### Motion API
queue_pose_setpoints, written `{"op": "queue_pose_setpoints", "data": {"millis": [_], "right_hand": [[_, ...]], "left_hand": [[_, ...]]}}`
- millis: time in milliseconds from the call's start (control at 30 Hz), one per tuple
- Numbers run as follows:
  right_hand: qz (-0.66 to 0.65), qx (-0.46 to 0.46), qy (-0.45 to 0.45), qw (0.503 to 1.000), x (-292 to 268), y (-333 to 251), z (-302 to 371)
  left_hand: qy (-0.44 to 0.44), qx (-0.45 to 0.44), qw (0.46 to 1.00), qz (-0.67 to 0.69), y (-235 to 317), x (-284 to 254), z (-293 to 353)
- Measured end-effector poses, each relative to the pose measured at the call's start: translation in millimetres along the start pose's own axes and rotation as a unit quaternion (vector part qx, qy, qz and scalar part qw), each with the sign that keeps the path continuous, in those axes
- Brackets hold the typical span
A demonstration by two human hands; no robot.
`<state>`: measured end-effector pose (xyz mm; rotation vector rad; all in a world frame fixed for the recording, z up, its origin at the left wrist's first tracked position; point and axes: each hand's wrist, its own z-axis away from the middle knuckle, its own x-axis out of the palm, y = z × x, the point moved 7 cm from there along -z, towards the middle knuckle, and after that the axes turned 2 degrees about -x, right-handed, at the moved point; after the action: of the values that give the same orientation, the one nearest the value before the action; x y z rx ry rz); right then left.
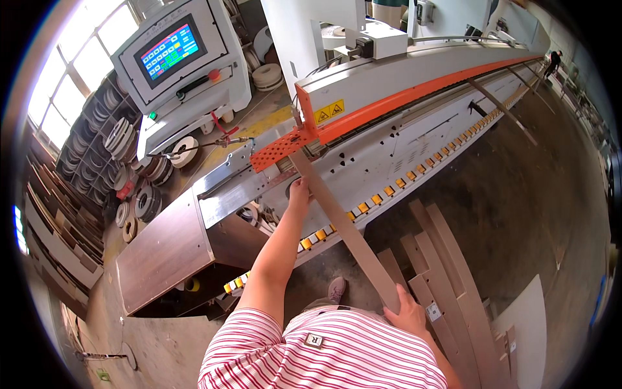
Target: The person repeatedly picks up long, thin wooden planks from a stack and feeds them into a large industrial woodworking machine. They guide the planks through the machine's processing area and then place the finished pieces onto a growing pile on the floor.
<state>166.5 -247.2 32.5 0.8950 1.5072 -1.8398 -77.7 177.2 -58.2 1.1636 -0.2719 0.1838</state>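
A long, narrow brown board (346,230) slants from the machine's infeed down toward my right side. My left hand (299,193) grips its left edge near the far end, just short of the orange perforated plate (278,150). The near end is in my right hand (408,312), fingers wrapped round it. The far tip reaches the orange plate beside the long edge-banding machine (414,97). Beneath the board's middle runs a row of yellow rollers (363,208) along the machine's near side.
Left of the machine stands a control panel (170,52) with a lit screen. Several brown boards (447,272) lean at my right by a white curved panel (528,337). A dark wood-look cabinet (165,253) adjoins the infeed. Banding rolls (148,202) sit farther left. Another person (552,63) stands far right.
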Motion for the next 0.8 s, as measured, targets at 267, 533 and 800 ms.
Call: {"op": "queue_pose_setpoints", "data": {"millis": [267,533,800], "right_hand": [[-0.014,0.004,-0.013,1.0,-7.6,-12.4,-35.6],[-0.026,0.005,-0.036,0.999,-6.0,-13.2,-43.4],[-0.05,-0.006,-0.027,0.998,-15.8,-7.9,-54.1]], "left_hand": [[-0.004,-0.052,0.988,0.146,5.0,49.6,10.2],[0.062,-0.064,0.995,0.04,7.8,48.2,4.3],[0.071,-0.049,0.995,0.058,5.4,55.8,-8.6]]}}
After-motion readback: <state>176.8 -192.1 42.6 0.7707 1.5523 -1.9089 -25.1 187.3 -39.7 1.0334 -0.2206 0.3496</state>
